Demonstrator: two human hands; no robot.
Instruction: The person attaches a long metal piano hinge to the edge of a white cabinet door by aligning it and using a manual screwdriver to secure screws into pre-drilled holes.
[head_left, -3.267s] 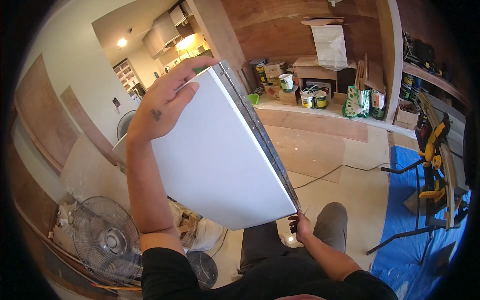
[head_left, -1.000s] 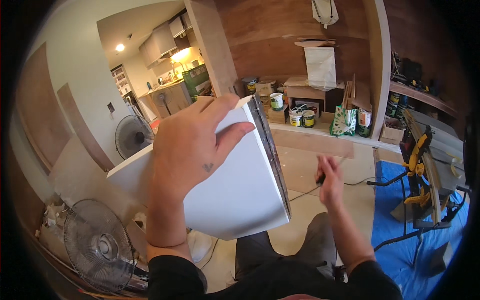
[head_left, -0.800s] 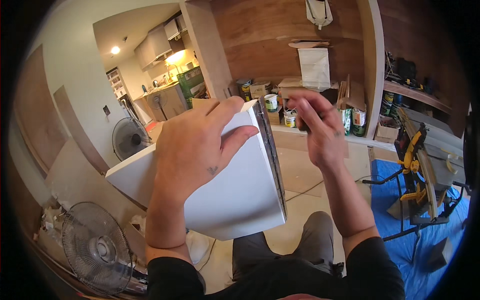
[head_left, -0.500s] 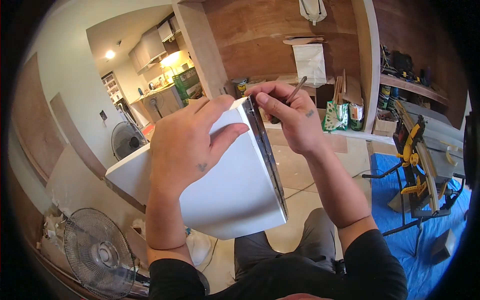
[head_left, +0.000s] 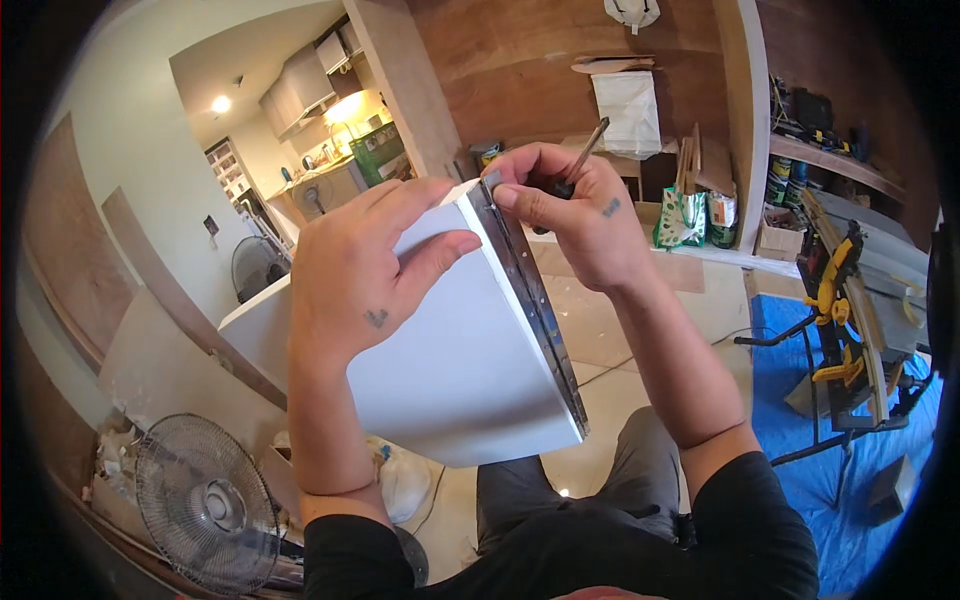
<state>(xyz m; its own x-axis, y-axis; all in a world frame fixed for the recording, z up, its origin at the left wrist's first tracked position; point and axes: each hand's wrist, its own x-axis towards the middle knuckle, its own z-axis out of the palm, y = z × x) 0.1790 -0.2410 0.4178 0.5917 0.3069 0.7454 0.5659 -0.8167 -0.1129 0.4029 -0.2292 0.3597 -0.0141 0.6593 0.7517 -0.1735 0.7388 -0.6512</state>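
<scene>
A white panel stands tilted in front of me, above my lap. My left hand is closed over its upper part, the thumb flat on the near face and the fingers over the top. Along the panel's right edge runs a long dark metal strip with a row of small holes. My right hand pinches the strip's upper end between thumb and forefinger. A screwdriver is tucked in the same hand, its shaft pointing up and its dark handle partly hidden by the fingers.
At lower left stands a fan; another fan is farther back. On the right, a saw stand with yellow clamps rests on a blue sheet. Paint cans and a shelf of tools line the back. A cable crosses the floor.
The panel's right edge has turned slightly toward me, showing more of the metal strip. My right thumb and forefinger have shifted left and down a little, onto its upper end.
</scene>
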